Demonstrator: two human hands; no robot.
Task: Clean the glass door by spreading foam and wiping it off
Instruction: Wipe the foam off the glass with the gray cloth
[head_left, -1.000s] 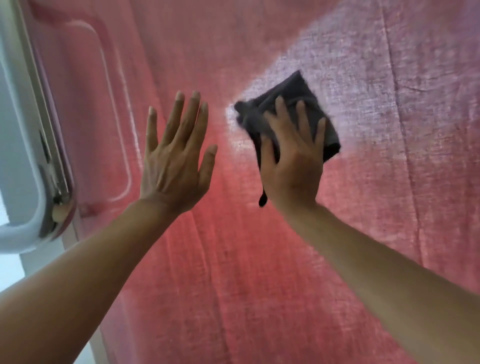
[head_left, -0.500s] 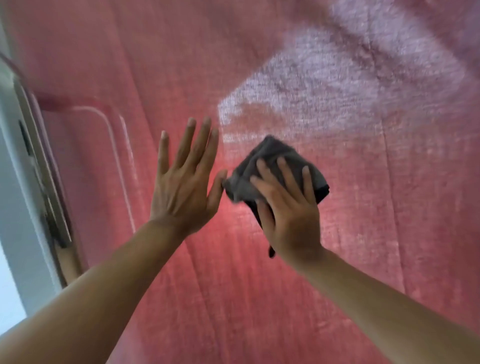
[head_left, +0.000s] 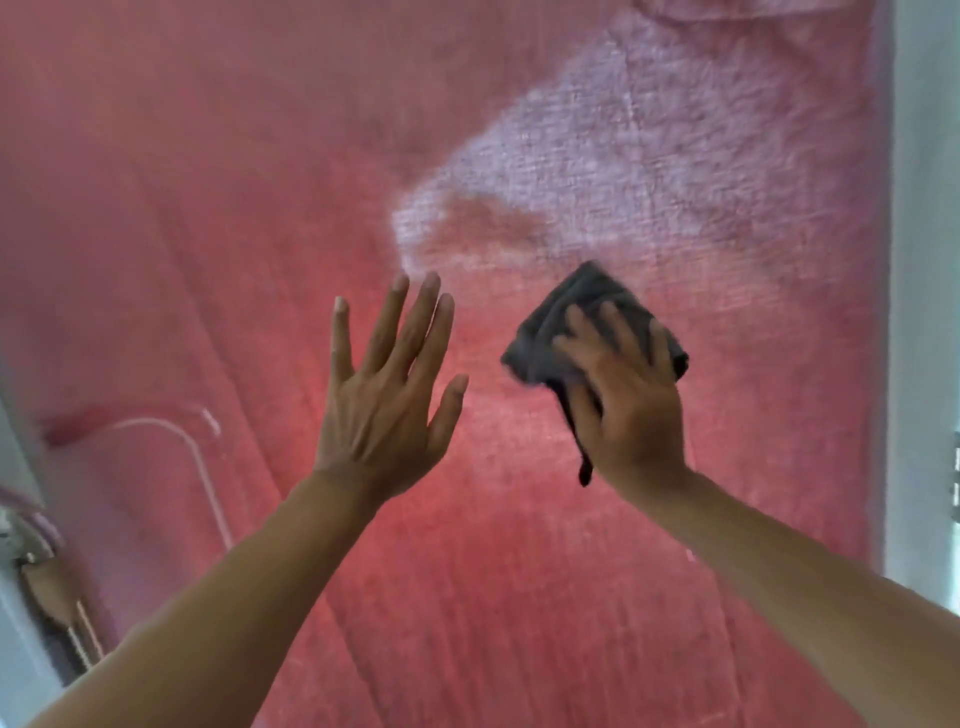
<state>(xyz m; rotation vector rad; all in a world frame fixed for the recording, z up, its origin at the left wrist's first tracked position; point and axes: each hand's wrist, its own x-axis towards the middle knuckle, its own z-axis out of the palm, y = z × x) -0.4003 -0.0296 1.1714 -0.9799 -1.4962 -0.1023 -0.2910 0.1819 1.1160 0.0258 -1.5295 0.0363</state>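
Glass door (head_left: 519, 597) — fills nearly the whole view, behind both hands; a red woven cloth shows through it. Clear pane below and to the left of the hands.

Foam (head_left: 649, 171) — whitish haze on the pane, up and to the right of both hands; its lower edge lies just above the left hand's fingertips and near the top of the rag. One wiped-through patch shows inside it.

Left hand (head_left: 382, 410) — fingers straight and spread, flat toward the glass, holding nothing; whether the palm touches cannot be told.

Right hand (head_left: 631, 400) — fingers spread over the rag, pressing it to the glass; blurred.

Rag (head_left: 566, 322) — dark grey, bunched under the right hand, one tail hanging below the wrist.

Step judged in hand: wiping off, part done — the foam above remains. Next move calls for the rag carried up and rightward through the haze in overlapping passes.

Brands, labels, writing: none legible.
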